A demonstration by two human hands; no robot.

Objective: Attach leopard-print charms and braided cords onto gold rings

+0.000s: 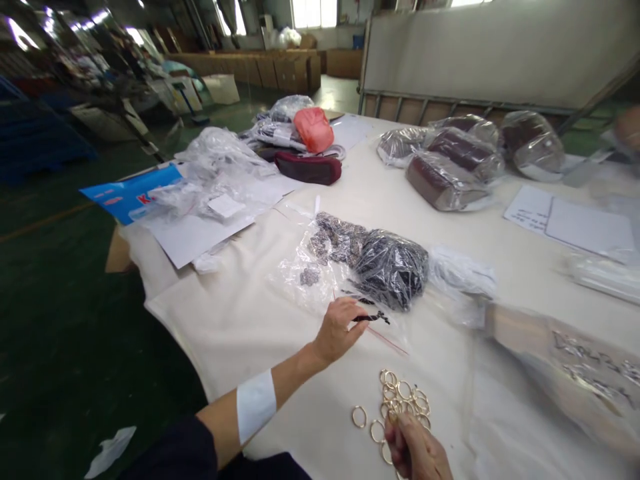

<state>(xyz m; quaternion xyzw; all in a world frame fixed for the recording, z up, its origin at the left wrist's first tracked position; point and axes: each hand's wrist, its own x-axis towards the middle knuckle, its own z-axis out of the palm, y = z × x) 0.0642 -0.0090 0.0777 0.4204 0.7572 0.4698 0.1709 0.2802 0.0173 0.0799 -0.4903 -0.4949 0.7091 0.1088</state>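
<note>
Pale cloth-covered counter [240, 313], plastic-wrapped goods, a left hand [343, 328], a right hand [420, 448] and loose gold rings [400, 400].
Largest on the counter is a tan package [555, 363] in clear plastic at the right edge; wrapped brown bags [445, 177] sit farther back, and a maroon case [307, 169] lies at the far side, left of them. Nearer the middle, a black bundle [393, 267] lies in clear plastic, just beyond the left hand. That hand's fingers are closed in a pinch on a small black piece [373, 317], held above the counter. The right hand is at the near edge of the rings, its fingers drawn together; whether they grip one, I cannot tell. The rings lie heaped, with one just apart on the left.
</note>
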